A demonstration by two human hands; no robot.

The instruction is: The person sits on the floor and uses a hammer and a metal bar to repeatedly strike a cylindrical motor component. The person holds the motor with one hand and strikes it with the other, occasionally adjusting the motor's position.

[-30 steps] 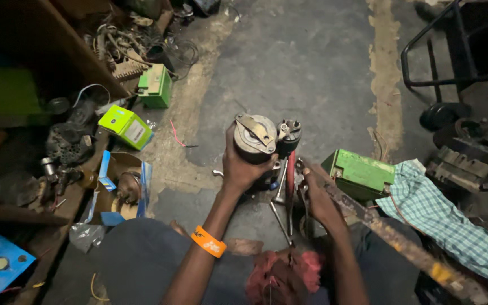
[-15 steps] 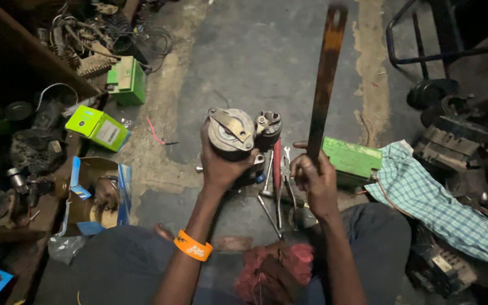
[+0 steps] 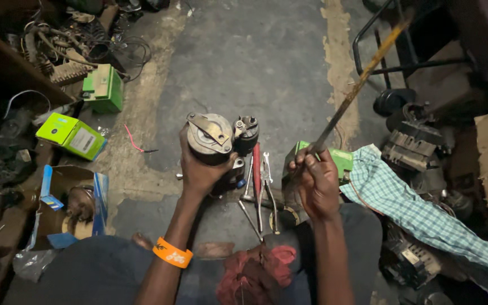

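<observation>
Starter motor held upright on concrete floor, metal rod raised beside it

The left hand (image 3: 199, 172), with an orange wristband (image 3: 172, 252), grips the body of the starter motor (image 3: 213, 141), which stands on end on the concrete floor (image 3: 244, 62). Just right of the motor lie a red-handled screwdriver (image 3: 256, 169) and pliers (image 3: 266, 186). Further right of the motor, the right hand (image 3: 316, 183) is closed around a long metal rod (image 3: 357, 87) angled up and away. Beyond that hand sit a green box (image 3: 340, 158) and a checked cloth (image 3: 419, 212). Left of the motor lie 2 green boxes (image 3: 72, 135).
</observation>
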